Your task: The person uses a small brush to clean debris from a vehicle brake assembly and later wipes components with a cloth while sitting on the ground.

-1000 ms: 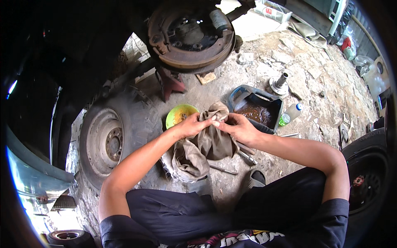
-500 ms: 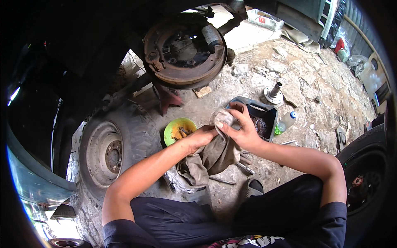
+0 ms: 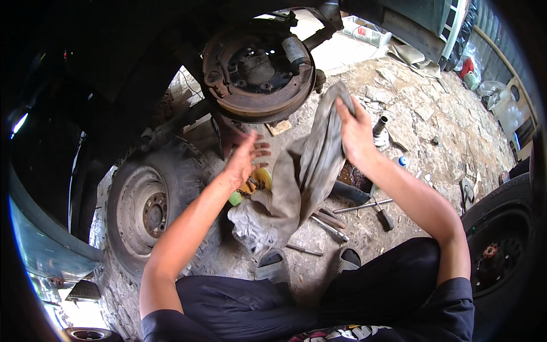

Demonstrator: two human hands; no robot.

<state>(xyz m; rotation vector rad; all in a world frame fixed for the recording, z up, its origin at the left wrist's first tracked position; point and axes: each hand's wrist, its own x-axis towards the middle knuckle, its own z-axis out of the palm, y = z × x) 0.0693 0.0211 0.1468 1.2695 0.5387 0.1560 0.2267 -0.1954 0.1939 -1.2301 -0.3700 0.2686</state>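
A dirty grey-brown rag [image 3: 290, 182] hangs stretched out in front of me. My right hand [image 3: 358, 128] grips its upper end, thumb and fingers closed on the cloth. To the left of it, my left hand [image 3: 246, 161] is off the cloth, fingers spread and slightly blurred. Beneath that hand a yellow-green bowl [image 3: 263, 178] with small metal parts in it is partly covered. Beyond both hands is a rusty brake backing plate [image 3: 256, 108] on the axle. The rag partly hides a dark tray [image 3: 348, 192].
A muddy wheel [image 3: 145, 211] lies at my left, another tyre [image 3: 501, 228] at my right. Several tools, among them a metal rod [image 3: 305, 249] and a dark-ended tool [image 3: 386, 219], lie on the rough ground. A hub spindle [image 3: 380, 132] stands behind my right hand.
The rag was bunched between both hands; now it hangs long from my right hand, which has moved up and right. My left hand has let go and moved left, its fingers opening.
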